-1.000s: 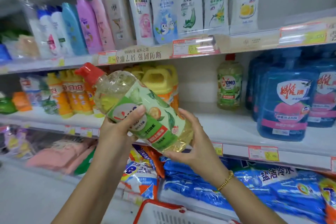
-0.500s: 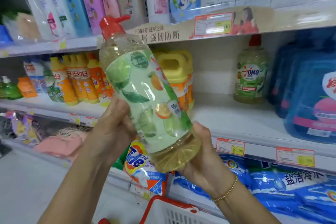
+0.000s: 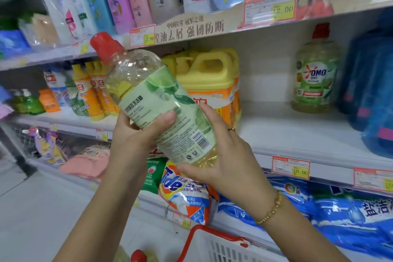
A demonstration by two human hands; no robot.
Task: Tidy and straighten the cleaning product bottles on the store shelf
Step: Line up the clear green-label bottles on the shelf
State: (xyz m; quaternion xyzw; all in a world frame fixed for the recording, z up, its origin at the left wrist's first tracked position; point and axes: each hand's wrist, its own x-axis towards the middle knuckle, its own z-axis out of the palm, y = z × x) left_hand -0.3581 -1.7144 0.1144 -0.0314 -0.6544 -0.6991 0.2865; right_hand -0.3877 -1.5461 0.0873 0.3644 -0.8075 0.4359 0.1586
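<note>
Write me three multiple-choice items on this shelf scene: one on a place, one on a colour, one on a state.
1. Where does the OMO bottle stand?
A. On the floor
B. On the middle shelf, right of the yellow jugs
C. Inside a cardboard box

2. What colour is the cap of the held bottle?
A. Blue
B. White
C. Red

3. How is the held bottle placed?
A. Tilted, cap to the upper left, gripped by the left hand and the right hand
B. Upright on the floor
C. Lying flat on a counter

Answers:
1 B: it stands alone on the white shelf board, past the jugs.
2 C: the cap is plainly red.
3 A: both hands curl round its body in front of the shelves.
</note>
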